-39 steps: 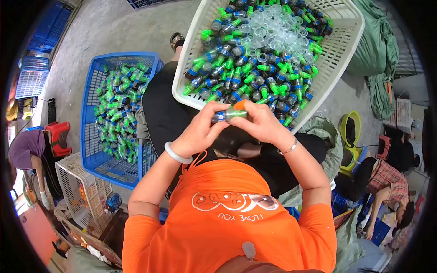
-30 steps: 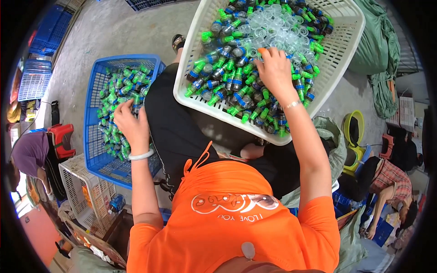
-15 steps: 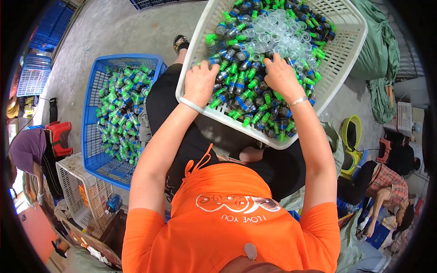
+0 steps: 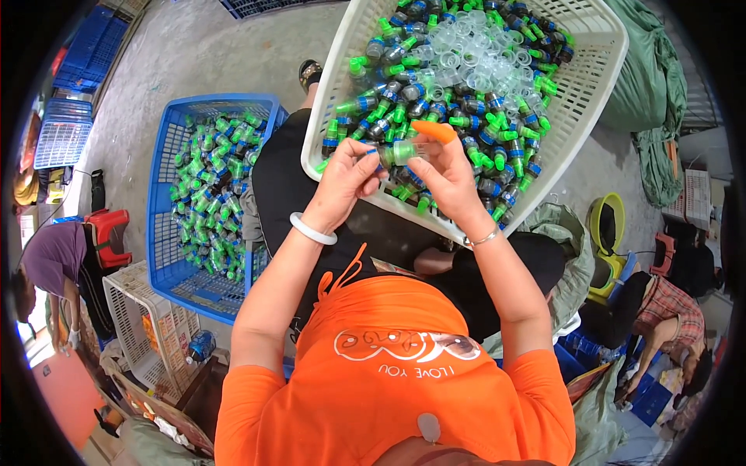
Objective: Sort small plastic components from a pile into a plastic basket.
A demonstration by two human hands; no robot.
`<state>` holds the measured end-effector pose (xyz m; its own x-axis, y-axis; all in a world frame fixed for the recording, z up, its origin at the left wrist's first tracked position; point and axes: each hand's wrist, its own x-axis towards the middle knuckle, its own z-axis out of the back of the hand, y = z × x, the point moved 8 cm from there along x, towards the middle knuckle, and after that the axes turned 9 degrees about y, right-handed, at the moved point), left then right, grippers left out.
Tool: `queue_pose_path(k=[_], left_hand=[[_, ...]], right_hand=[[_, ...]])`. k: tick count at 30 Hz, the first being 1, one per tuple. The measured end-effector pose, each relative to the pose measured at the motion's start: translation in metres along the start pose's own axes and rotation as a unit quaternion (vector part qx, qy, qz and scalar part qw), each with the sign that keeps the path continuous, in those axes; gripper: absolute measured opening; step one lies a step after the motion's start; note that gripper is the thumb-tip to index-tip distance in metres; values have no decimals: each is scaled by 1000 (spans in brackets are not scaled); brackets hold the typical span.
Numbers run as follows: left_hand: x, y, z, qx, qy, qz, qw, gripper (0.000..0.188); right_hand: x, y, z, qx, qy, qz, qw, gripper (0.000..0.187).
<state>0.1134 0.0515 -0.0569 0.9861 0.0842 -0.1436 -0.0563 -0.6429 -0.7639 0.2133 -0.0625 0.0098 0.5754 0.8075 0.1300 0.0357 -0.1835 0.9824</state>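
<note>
My left hand (image 4: 347, 177) pinches the dark lower end of a small bottle (image 4: 384, 158) with a green top. Opposite it, my right hand (image 4: 449, 177) grips a clear plastic cap (image 4: 407, 151), which sits at the bottle's green top. How far the cap is pushed on cannot be made out. An orange finger cover (image 4: 434, 130) is on my right index finger. Both hands are above the near side of a white crate (image 4: 573, 116). Inside it lie many small green-topped bottles (image 4: 482, 124) with blue bands, and a heap of loose clear caps (image 4: 472, 54).
To the left stands a blue crate (image 4: 162, 202) with many capped green-topped bottles (image 4: 214, 206). A white crate (image 4: 124, 289) on its side is nearer. Green sacking (image 4: 637, 78) hangs at right. One person (image 4: 54, 252) bends at far left, another (image 4: 660, 314) at right.
Both hands have risen from the pile and come together. The left now holds a bottle and the right a clear cap at its green top.
</note>
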Motion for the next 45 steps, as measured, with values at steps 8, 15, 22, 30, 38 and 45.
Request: queue_pose_path(k=[8, 15, 22, 30, 38, 45], left_hand=[[-12, -20, -48, 153, 77, -61, 983, 32], [-27, -39, -75, 552, 88, -209, 802, 37], [-38, -21, -39, 369, 49, -88, 924, 38], [-78, -40, 8, 448, -126, -111, 878, 33], [-118, -108, 50, 785, -338, -149, 496, 33], [-6, -29, 18, 849, -163, -108, 491, 39]], right_hand=[[-13, 37, -11, -341, 204, 59, 916, 26], [-44, -27, -5, 136, 149, -243, 949, 23], [-29, -1, -24, -178, 201, -139, 953, 20], [8, -7, -36, -325, 213, -119, 914, 30], [83, -38, 79, -740, -48, -2, 671, 37], [88, -32, 75, -722, -81, 28, 686, 36]])
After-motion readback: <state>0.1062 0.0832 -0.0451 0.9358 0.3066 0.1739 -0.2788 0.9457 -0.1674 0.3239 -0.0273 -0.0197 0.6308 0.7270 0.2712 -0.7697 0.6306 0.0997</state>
